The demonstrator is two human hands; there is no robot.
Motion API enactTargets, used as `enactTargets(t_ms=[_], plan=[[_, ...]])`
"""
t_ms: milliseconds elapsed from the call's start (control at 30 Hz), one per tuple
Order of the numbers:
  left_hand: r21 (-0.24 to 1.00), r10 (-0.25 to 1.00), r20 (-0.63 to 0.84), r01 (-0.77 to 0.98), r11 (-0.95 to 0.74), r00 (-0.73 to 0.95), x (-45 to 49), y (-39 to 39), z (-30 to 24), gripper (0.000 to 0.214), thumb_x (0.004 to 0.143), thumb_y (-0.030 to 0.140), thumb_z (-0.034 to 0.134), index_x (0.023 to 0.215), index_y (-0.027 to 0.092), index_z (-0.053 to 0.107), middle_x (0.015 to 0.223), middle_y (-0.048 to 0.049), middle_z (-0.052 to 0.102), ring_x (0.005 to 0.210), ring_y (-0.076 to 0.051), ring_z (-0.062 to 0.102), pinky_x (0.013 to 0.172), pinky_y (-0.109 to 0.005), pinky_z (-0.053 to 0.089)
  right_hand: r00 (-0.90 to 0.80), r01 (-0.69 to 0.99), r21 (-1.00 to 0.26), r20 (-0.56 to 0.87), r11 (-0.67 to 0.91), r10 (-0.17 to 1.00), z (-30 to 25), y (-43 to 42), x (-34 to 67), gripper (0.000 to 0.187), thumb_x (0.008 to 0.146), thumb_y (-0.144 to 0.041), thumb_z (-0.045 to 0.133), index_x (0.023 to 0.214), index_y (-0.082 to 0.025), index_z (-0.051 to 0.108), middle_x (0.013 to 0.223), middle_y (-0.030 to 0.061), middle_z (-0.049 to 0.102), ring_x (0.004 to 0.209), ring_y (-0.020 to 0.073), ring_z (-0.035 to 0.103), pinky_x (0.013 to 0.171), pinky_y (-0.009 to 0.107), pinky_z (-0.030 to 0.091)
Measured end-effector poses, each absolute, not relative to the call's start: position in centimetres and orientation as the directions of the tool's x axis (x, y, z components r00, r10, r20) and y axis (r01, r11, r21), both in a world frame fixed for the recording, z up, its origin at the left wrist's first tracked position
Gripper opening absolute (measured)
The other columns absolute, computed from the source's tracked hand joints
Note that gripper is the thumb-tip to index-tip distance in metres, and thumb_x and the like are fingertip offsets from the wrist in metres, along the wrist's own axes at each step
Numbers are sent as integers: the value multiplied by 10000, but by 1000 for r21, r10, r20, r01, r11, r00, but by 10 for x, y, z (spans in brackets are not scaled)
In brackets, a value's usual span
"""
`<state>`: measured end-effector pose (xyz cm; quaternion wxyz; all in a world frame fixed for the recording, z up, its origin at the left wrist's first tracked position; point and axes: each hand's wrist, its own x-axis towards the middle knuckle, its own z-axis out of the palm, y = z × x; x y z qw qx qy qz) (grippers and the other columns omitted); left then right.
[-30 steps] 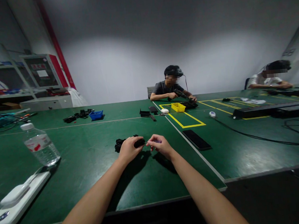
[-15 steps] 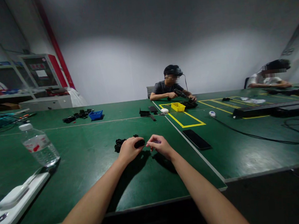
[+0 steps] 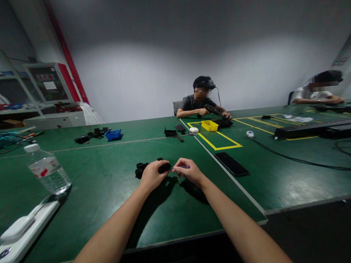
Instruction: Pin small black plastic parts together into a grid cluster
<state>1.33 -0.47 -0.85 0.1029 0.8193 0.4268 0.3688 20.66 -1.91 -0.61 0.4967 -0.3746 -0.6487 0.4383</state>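
Note:
My left hand (image 3: 151, 175) is closed round a small black part (image 3: 164, 168), which sticks out between thumb and fingers. My right hand (image 3: 189, 172) pinches a small screwdriver (image 3: 185, 167) with a clear purplish handle, mostly hidden by the fingers. Its thin shaft points left at the black part; whether the tip touches it is too small to tell. Several more black parts (image 3: 140, 169) lie on the green table just behind and left of my left hand.
A water bottle (image 3: 48, 169) and a white power strip (image 3: 21, 235) are at the left. A black phone (image 3: 231, 164) lies to the right. Farther back are a blue bin (image 3: 113, 135), a yellow bin (image 3: 210, 125), and two people, one with a power drill (image 3: 213, 109).
Both hands keep nearly the same pose, the left on the black part and the right on the screwdriver. The whole view has shifted very slightly.

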Motion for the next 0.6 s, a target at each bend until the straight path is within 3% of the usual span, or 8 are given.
enactTargets(t_ms=[600], plan=[[475,782,493,635,-609,382,14,-5,-11,305,794,283,670,1092,221,694,1038,-47,721,943,-204,665,840,-297,506,-243,90,-928,332,362,912,-10,-16,207,185,721,-331,682,673,-172,601,655,11,659,524,118,562,526,241,430]])
